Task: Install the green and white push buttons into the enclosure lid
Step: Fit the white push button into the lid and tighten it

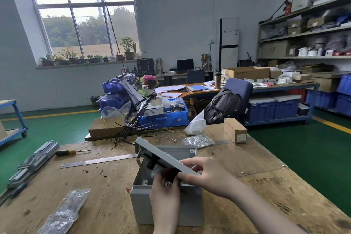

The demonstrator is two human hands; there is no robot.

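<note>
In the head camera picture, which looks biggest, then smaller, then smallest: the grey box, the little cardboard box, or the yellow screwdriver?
1. Grey box: looks biggest by far, though it is also nearest the camera.
2. Little cardboard box and yellow screwdriver: too close to rank. The box looks bulkier, the screwdriver longer and thinner, and the box sits farther away.

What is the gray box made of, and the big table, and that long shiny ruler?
The gray box looks like painted sheet metal: thin flat walls, crisp folded edges, an even matte gray coat. The table looks like bare wood, perhaps plywood: brown grain, scratches, dark stains. The ruler seems to be steel: a thin silvery strip that catches the light.
</note>
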